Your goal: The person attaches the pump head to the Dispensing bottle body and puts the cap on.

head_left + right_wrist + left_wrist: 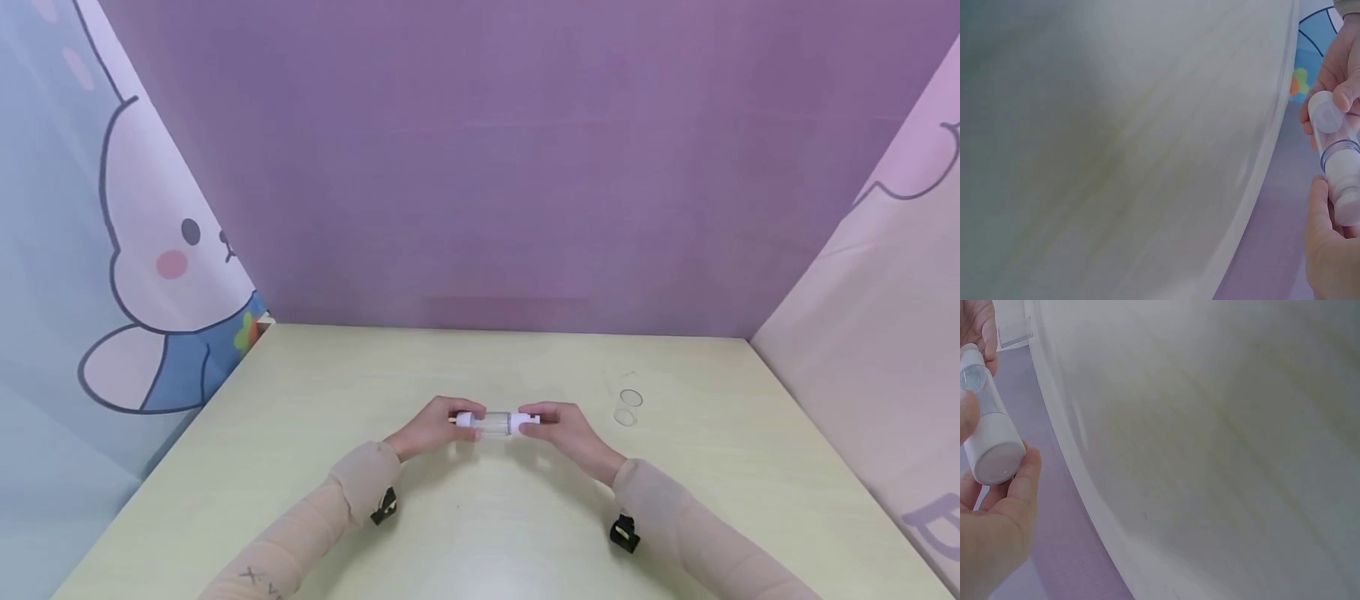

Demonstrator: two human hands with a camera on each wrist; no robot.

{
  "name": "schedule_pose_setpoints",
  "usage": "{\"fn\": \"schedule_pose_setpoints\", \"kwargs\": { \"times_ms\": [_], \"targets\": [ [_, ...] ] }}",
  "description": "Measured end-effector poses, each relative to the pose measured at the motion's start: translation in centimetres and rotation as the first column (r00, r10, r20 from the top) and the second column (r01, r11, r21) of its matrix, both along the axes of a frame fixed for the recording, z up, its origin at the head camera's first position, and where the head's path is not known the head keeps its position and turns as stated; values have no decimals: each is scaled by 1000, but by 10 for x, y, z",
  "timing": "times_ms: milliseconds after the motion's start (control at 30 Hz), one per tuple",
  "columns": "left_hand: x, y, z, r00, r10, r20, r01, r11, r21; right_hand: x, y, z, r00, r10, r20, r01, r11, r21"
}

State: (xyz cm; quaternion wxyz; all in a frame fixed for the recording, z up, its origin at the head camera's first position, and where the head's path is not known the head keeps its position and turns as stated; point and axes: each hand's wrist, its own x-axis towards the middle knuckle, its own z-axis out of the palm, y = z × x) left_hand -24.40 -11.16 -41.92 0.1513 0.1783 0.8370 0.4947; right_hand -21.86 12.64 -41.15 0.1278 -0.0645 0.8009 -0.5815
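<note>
I hold the bottle (495, 424) sideways, just below the centre of the head view, fingers of both hands curled on it: my left hand (429, 431) grips its white base, my right hand (567, 431) its white top; to the right a clear cap (628, 407) sits on the pale table (495, 533), and a purple wall (480, 167) fills the upper middle of the frame
</note>
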Motion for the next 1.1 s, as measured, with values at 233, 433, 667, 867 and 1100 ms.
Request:
{"fn": "schedule_pose_setpoints", "kwargs": {
  "times_ms": [233,433,667,867,1100],
  "targets": [
    [1,0,0,1000,-7,1,7,1000,-3,0,0,-1,1000,0,-4,0,1000,1],
    [0,1,2,1000,2,1,-2,1000,-21,-2,1,0,1000,-1,-6,2,1000,9],
    [1,3,3,1000,-6,-11,6,1000,-21,-1,4,-1,1000,4,4,-4,1000,12],
    [1,2,1,1000,-12,0,12,1000,-9,1,3,0,1000,-9,-3,9,1000,16],
    [1,1,-2,1000,-21,-3,21,1000,5,2,3,2,999,-6,-41,5,1000,-25]
  ]
}}
